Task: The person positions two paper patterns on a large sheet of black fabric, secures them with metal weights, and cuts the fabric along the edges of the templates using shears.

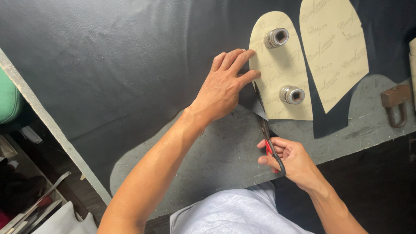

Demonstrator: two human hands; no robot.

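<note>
Red-handled scissors (269,145) sit in the closed fingers of the right hand (289,161), their dark blades pointing up into the edge of the black leatherette sheet (121,65), just beside the lower left corner of a beige paper pattern (277,73). That pattern is arch-shaped, round at the top and straight at the base, and two ribbed metal cylinder weights (276,37) (292,94) stand on it. The left hand (225,84) lies flat and open, fingertips pressing the pattern's left edge. A second beige pattern (333,47) lies to the right. Beneath is a scuffed, speckled grey worktable (216,151), with a rusty padlock (395,106) near its right end.
</note>
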